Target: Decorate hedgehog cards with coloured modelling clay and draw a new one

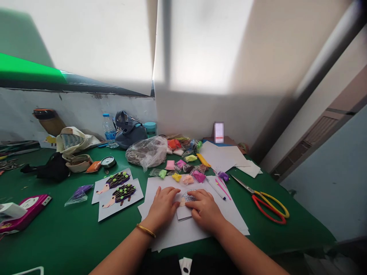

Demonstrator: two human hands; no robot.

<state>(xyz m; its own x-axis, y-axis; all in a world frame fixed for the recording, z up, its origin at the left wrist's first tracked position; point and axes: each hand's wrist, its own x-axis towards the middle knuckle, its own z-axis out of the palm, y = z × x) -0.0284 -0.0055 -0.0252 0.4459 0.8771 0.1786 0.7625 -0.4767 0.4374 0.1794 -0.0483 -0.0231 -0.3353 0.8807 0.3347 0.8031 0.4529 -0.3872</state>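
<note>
Together, left hand (pixel 164 206) and right hand (pixel 204 208) press flat, fingers spread, on a small paper card (pixel 183 211).

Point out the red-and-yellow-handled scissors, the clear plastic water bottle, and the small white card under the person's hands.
Red-and-yellow-handled scissors (pixel 268 206): head view, on the handle loops.
Clear plastic water bottle (pixel 109 131): head view, on the labelled body.
Small white card (pixel 183 212): head view, on its bare lower part between the hands.

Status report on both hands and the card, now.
Left hand and right hand flat, pressing small card on white sheets. Fingers hold nothing. Scissors and clay packets clear.
</note>
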